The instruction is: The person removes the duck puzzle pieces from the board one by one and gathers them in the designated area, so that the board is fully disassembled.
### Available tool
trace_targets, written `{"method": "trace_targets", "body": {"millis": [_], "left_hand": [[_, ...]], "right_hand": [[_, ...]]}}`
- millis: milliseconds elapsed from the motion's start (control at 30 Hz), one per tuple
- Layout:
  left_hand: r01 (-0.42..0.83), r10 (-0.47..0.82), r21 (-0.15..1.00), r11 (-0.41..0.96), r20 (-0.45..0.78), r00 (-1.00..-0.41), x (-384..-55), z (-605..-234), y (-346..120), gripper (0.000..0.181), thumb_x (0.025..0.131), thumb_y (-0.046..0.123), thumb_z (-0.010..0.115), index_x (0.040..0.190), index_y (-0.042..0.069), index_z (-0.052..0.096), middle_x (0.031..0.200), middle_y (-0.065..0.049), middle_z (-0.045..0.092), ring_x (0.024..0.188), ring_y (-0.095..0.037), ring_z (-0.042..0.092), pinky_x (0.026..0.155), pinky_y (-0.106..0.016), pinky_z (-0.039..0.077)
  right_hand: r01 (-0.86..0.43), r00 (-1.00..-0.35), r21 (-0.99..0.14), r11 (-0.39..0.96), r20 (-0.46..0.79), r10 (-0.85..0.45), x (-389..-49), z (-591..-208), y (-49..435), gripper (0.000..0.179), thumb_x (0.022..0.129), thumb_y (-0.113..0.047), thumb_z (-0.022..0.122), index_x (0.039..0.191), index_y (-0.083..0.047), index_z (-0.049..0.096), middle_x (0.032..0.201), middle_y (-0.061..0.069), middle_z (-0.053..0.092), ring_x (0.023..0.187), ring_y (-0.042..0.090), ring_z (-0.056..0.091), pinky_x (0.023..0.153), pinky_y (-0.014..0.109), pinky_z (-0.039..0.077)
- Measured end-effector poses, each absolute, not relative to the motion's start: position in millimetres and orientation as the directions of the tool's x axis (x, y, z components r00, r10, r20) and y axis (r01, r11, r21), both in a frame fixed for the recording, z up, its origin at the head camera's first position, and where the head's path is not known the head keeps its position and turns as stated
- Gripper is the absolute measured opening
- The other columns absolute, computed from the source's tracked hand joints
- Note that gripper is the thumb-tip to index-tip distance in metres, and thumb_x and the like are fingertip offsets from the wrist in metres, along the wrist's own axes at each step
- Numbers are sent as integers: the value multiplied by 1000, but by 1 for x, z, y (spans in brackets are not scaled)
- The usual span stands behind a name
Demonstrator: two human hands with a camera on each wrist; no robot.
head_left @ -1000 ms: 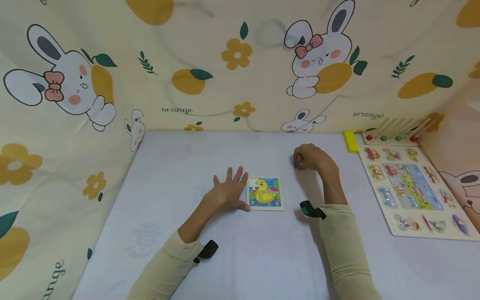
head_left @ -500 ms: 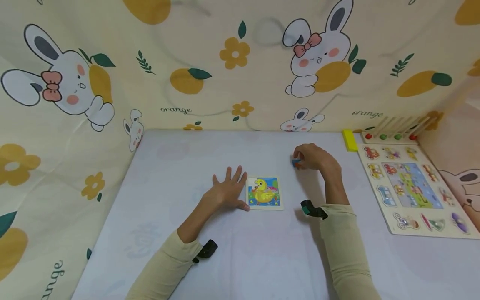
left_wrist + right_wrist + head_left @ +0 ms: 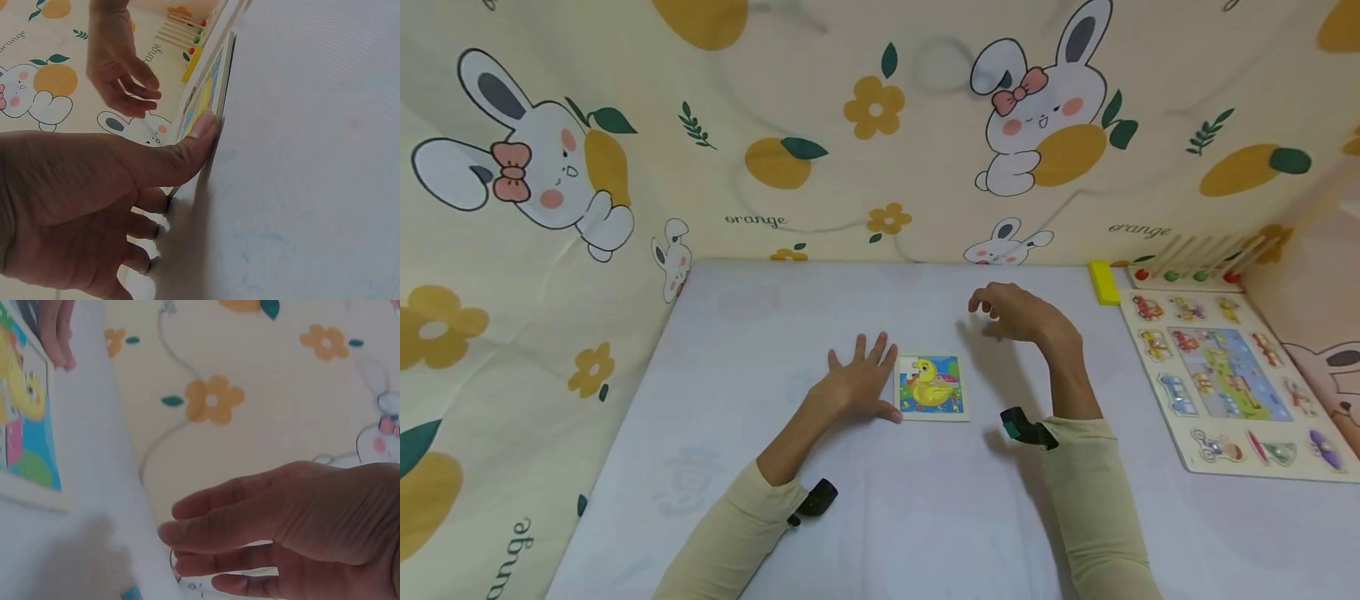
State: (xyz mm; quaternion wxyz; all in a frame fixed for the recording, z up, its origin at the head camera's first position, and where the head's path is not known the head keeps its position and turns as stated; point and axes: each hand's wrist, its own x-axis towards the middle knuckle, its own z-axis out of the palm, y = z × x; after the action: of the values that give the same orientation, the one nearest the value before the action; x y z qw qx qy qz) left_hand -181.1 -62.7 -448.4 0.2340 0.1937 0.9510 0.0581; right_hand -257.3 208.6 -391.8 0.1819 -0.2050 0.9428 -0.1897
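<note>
Working at a white bench [image 3: 880, 542] with bunny-print cloth walls [image 3: 820, 100] at the back and sides. Seeing a big picture board [image 3: 1202, 423], a yellow block [image 3: 1103, 283] and a bead rack [image 3: 1187, 282] on the right. Touching the left edge of the flat duck puzzle [image 3: 931, 385] mid-bench with the left hand [image 3: 853, 385], spreading it wide and hiding a bit with its thumb [image 3: 201, 128]. Raising the right hand [image 3: 1024, 317] past the puzzle's right side, fingers loose and bent. Seeing just a corner of a small blue piece [image 3: 132, 593] near that hand's shadow [image 3: 81, 562].

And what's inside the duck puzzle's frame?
A yellow duck on blue, with a pale patch at upper left. The picture hides whatever's underneath, and the left hand covers a bit of the frame.
</note>
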Motion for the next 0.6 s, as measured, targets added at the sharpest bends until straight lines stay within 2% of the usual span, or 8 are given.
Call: {"method": "trace_targets", "body": {"millis": [300, 600], "left_hand": [[338, 392, 199, 920, -438, -809, -183, -446, -61, 112, 87, 59, 78, 169, 14, 16, 179, -11, 1, 165, -43, 3, 121, -78, 20], [340, 391, 194, 920, -451, -802, -183, -445, -60, 112, 88, 60, 77, 169, 14, 15, 179, -11, 0, 165, -43, 2, 121, -78, 20]], "right_hand": [[-461, -774, -429, 777, -233, -588, -250, -390, 179, 32, 92, -3, 77, 123, -1, 69, 111, 19, 69, 103, 31, 61, 92, 44, 55], [-520, -682, -440, 732, -302, -666, -244, -397, 153, 36, 90, -6, 81, 124, -3, 69, 106, 17, 68, 94, 24, 58, 85, 36, 53]]}}
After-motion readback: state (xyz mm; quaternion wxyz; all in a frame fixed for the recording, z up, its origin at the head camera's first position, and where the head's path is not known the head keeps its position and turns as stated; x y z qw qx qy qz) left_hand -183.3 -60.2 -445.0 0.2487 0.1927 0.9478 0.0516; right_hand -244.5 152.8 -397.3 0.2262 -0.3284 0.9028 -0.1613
